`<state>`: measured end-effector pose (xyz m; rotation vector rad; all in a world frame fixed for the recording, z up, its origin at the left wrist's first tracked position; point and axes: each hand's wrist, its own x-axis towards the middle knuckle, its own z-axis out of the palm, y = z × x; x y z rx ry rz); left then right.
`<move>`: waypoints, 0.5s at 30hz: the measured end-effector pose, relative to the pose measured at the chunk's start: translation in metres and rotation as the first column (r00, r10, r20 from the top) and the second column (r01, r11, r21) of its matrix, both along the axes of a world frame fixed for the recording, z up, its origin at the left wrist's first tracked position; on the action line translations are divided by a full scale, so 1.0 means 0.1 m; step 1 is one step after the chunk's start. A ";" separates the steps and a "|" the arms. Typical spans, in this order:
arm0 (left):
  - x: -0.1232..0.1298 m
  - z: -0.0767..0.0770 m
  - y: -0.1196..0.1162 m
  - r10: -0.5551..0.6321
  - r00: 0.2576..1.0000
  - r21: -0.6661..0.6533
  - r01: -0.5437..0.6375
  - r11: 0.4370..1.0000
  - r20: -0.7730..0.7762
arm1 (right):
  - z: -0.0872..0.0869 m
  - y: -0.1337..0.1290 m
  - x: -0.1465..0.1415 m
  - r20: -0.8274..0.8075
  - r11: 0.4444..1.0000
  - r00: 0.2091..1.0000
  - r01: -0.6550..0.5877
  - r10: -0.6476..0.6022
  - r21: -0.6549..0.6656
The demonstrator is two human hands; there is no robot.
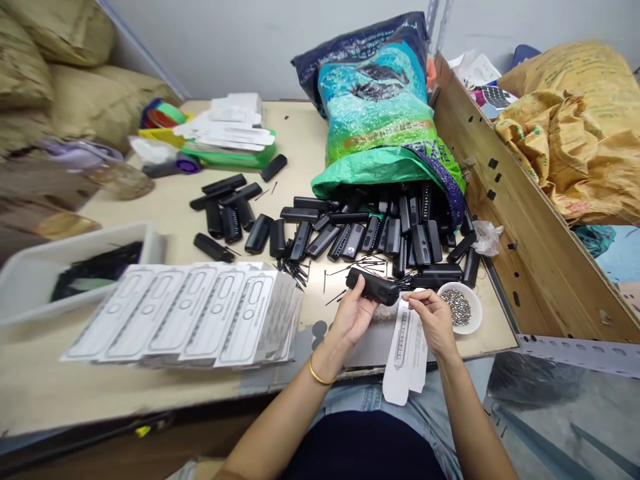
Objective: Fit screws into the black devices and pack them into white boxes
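My left hand is closed around a black oblong device, held tilted above the table's front edge. Close to the device's right end, the fingertips of my right hand are pinched together; whatever they hold is too small to name. Just right of that hand stands a white bowl of small metal parts. Below the hands, flat white printed cartons overhang the table edge. Behind them lie many similar black devices and thin black sticks.
A large colourful bag spills black devices at the back. Stacked printed boxes and a white tray are at the left. A wooden side board borders the right. White cartons fill a green tray.
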<state>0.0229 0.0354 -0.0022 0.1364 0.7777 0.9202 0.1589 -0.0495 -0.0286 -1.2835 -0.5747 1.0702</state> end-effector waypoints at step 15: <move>-0.09 -0.01 -0.05 -0.045 0.998 0.125 0.049 0.991 -0.034 | 0.08 0.07 -0.22 0.642 0.985 0.753 0.053 -0.147 0.164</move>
